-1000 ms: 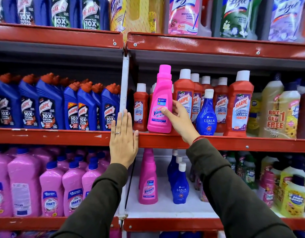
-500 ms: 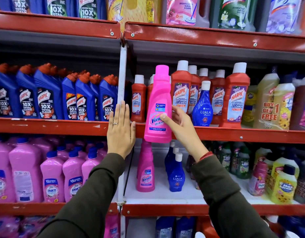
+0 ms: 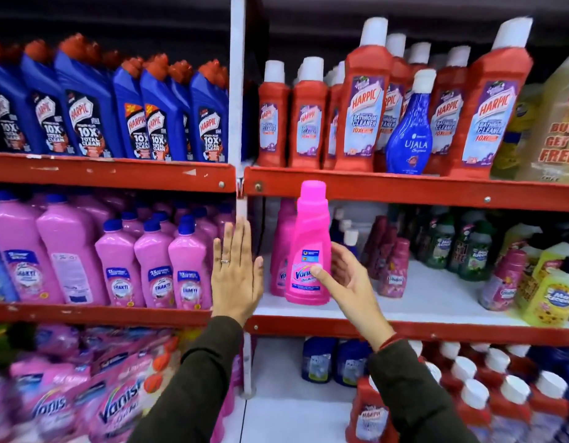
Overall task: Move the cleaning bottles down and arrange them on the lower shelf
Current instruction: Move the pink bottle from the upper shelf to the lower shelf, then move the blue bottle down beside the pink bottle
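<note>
My right hand [image 3: 345,276] grips a bright pink Vanish bottle [image 3: 308,238] by its lower right side, upright, its base low over the front of the white lower shelf [image 3: 436,302]. Another pink Vanish bottle [image 3: 281,251] stands just behind it on that shelf. My left hand [image 3: 236,273] is flat and open, fingers up, in front of the white upright post [image 3: 237,91], holding nothing. On the upper shelf [image 3: 404,188] a blue Ujala bottle [image 3: 409,129] stands among red Harpic bathroom cleaner bottles [image 3: 361,107].
Blue Harpic bottles [image 3: 117,110] fill the upper left bay, pink Shakti bottles [image 3: 155,263] the bay below. Blue Ujala bottles [image 3: 348,235], small maroon [image 3: 392,266] and green bottles [image 3: 443,244] stand further back and right on the lower shelf. Red Harpic bottles [image 3: 500,404] sit on the bottom shelf.
My right hand has carried the pink Vanish bottle off the upper shelf and down to the lower shelf. My left hand dropped from the upper shelf edge to lower-shelf height. The view tilted down.
</note>
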The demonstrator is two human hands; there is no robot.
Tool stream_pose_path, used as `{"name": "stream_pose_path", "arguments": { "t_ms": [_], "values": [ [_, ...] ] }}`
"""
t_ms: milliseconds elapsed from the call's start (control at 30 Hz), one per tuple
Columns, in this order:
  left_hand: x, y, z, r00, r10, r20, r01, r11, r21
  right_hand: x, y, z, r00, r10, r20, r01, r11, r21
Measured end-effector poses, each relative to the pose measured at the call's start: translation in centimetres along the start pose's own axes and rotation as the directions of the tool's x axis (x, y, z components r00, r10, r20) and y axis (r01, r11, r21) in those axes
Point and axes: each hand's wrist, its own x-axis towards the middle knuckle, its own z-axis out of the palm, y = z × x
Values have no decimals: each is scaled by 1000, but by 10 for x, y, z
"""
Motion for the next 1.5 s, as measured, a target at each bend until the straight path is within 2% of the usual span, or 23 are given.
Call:
{"name": "stream_pose_path", "arguments": {
  "t_ms": [267, 500, 700, 1300, 1433, 1500],
  "values": [
    [-71, -12, 33, 977, -97, 192, 88, 995, 57, 9, 57, 19, 995, 99, 31, -99, 995, -24],
    [-88, -18, 52, 956, -130, 261, 120, 991, 54, 21, 91, 27, 981, 189, 34, -188, 982, -33],
    [-94, -22, 61, 959, -136, 249, 130, 991, 41, 25, 104, 25, 970, 239, 52, -238, 971, -13],
    [-94, -23, 58, 965, -119, 234, 119, 993, 18, 27, 108, 24, 970, 228, 85, -226, 974, -23],
    [-94, -20, 57, 972, -117, 204, 112, 993, 36, 22, 105, 20, 978, 207, 31, -204, 977, -65],
    [-93, -16, 54, 974, -126, 190, 121, 992, 40, 19, 99, 16, 989, 138, -48, -143, 983, -118]
  ]
}}
